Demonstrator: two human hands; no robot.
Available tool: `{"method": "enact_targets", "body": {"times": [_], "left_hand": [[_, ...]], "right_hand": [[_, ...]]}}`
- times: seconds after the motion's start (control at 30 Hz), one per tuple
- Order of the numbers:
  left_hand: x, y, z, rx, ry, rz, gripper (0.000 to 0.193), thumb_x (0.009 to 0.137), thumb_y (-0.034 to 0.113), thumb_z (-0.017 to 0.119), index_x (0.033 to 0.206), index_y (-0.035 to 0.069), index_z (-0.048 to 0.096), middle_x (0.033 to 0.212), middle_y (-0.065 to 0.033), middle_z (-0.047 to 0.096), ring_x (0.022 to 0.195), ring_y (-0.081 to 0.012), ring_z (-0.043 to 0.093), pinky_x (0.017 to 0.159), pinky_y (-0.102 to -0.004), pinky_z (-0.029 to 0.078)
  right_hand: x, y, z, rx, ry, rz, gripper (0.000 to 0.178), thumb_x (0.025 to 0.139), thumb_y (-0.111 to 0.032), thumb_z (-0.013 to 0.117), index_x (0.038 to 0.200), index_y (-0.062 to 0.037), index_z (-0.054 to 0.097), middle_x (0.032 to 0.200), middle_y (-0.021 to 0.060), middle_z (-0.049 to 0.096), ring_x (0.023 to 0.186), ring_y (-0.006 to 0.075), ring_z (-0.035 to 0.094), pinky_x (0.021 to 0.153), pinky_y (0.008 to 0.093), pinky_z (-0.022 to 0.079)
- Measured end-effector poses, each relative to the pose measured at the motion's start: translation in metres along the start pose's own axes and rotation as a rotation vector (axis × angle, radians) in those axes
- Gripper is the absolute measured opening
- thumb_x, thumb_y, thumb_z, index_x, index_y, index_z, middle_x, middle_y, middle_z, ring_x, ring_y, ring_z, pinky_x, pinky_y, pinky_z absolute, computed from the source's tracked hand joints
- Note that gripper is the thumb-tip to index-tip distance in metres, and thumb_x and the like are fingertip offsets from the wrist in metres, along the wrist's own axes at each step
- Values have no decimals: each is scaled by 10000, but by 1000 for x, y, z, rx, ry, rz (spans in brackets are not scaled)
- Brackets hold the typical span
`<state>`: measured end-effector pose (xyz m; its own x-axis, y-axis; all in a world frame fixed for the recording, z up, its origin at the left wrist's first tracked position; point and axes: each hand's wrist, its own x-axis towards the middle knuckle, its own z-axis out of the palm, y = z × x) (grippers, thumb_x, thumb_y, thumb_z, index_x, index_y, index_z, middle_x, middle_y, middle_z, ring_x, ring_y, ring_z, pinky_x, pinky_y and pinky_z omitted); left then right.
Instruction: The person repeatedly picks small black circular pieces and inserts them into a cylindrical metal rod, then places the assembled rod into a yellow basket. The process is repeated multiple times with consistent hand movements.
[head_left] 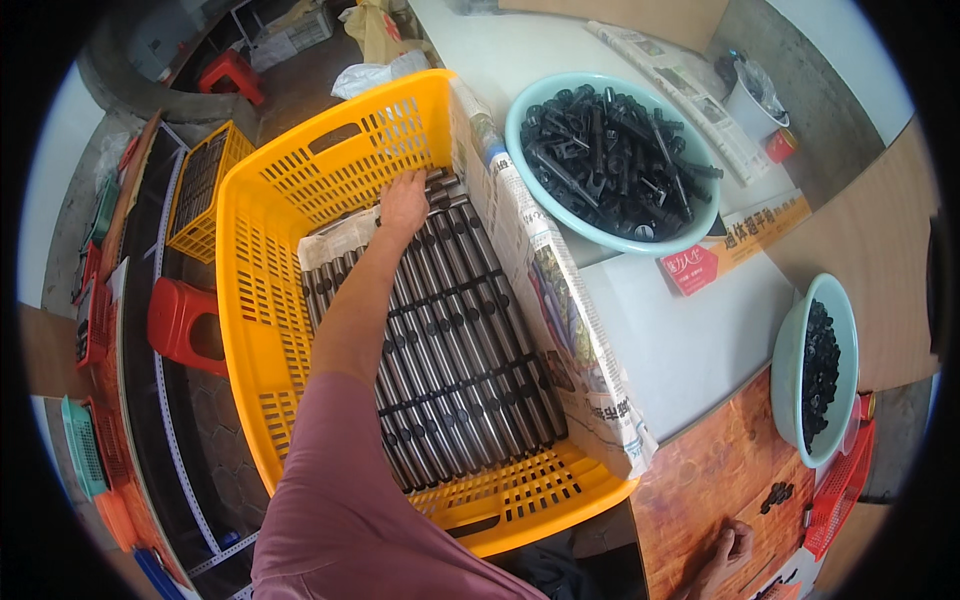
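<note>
My left hand [404,203] reaches into the far end of a large yellow slotted crate [262,330], its fingers closed around the end of a metal tube [440,186]. Dark grey metal tubes [455,330] lie there in close rows, each with black sections along it. My forearm covers part of the rows. At the lower right, my right hand [733,552] hovers by the reddish-brown tabletop [690,500] with its fingers curled; what they hold, if anything, is hidden. Close to it lies a small cluster of black parts [777,496].
Newspaper [560,300] lines the crate's right wall. A pale green basin [517,160] of black plastic parts stands on the white table [640,310], and a smaller basin [786,380] farther right holds small black pieces. Red stools [185,318] and another yellow crate [225,165] stand left.
</note>
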<state>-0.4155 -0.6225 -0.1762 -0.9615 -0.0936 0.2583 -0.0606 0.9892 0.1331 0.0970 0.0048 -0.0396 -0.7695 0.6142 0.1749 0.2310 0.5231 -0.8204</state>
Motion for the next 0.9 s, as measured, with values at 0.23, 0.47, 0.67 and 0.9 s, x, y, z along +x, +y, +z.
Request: {"method": "enact_targets", "body": {"times": [0.23, 0.47, 0.67, 0.9], "left_hand": [[-1, 0, 3, 20, 48, 20, 438, 844, 23, 565, 1272, 84, 639, 1240, -92, 588, 1213, -302, 534, 975, -455, 449], [0, 6, 0, 37, 23, 20, 453, 870, 51, 578, 1318, 109, 611, 1241, -84, 582, 1219, -278, 526, 1003, -456, 408], [-5, -1, 7, 20, 56, -19, 472, 847, 15, 579, 1311, 98, 611, 1273, -82, 606, 1269, -271, 517, 1035, -453, 392], [-12, -55, -33, -101, 287, 78, 373, 833, -27, 543, 1156, 72, 703, 1119, -167, 686, 1030, -376, 656, 859, -455, 543]], "right_hand": [[-5, -6, 8, 98, 53, 104, 249, 938, -256, 702, 892, -22, 629, 893, 66, 612, 800, 179, 542, 775, 369, 525], [1, -13, 1, -64, -28, 28, 121, 947, -126, 605, 929, -9, 625, 811, 22, 571, 684, 94, 444, 636, 254, 355], [0, -8, -1, 48, -49, 44, 145, 958, -144, 610, 990, -4, 629, 870, 32, 603, 755, 107, 496, 691, 247, 406], [1, -4, 3, 11, -29, -3, 176, 967, -188, 625, 995, -14, 622, 872, 26, 593, 737, 100, 476, 675, 244, 391]]}}
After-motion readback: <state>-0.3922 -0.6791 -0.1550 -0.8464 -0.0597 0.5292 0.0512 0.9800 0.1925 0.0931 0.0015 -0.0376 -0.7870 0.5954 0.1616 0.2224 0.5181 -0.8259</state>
